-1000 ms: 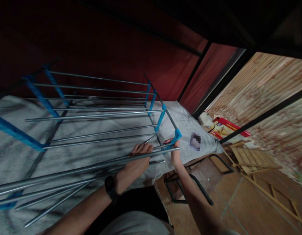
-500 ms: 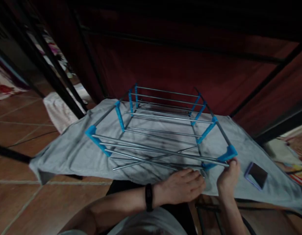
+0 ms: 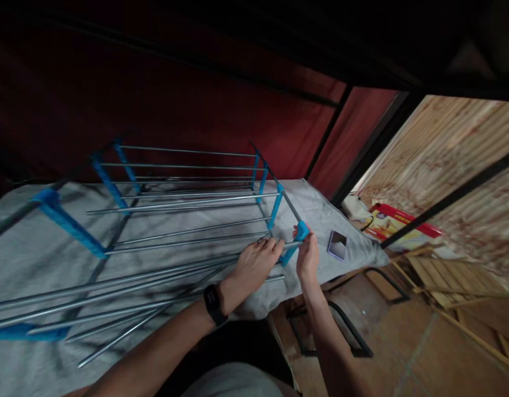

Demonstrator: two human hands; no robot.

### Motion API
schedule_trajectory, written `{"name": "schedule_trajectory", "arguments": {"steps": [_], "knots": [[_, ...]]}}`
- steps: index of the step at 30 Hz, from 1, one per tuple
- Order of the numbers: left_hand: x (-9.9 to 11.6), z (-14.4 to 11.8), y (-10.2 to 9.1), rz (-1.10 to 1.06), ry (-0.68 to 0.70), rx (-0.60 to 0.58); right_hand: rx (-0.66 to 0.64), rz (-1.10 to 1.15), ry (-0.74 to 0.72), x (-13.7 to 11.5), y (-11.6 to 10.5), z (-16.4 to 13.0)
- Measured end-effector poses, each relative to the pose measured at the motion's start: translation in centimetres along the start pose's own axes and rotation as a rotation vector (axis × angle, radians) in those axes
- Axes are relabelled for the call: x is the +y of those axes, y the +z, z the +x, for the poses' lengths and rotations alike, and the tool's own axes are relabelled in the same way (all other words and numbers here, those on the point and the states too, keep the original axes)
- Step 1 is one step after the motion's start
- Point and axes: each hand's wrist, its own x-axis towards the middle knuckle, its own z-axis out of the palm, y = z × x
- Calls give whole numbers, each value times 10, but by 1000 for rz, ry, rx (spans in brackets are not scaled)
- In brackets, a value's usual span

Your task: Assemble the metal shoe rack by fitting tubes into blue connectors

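A rack frame [image 3: 275, 207] of metal tubes and blue plastic connectors lies on a grey cloth. My left hand [image 3: 254, 262], a dark band on its wrist, is closed over a long metal tube [image 3: 155, 273] near its right end. Just to the right, my right hand [image 3: 307, 258] is closed around the near right blue connector [image 3: 301, 231], where the tube's end meets it. Its fingers are partly hidden behind the connector. Several loose metal tubes [image 3: 126, 306] lie crossed at the near side of the frame, left of my hands.
A phone [image 3: 337, 245] lies on the grey cloth [image 3: 316, 209] right of the frame. Behind stands a dark red panel [image 3: 196, 105] with black bars. On the right are a red and yellow box [image 3: 397, 226], a folded wooden piece [image 3: 448, 275] and a black metal frame [image 3: 353, 342].
The view has turned to the right. My left hand has lifted from the cloth onto the tube near the connector. My right hand stays at the same corner, now wrapped around the connector.
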Motion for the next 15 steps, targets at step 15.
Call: {"name": "schedule_trajectory", "arguments": {"steps": [15], "knots": [[10,8,-11,73,-29,43,-232,-26,34,-26,11,31]]}}
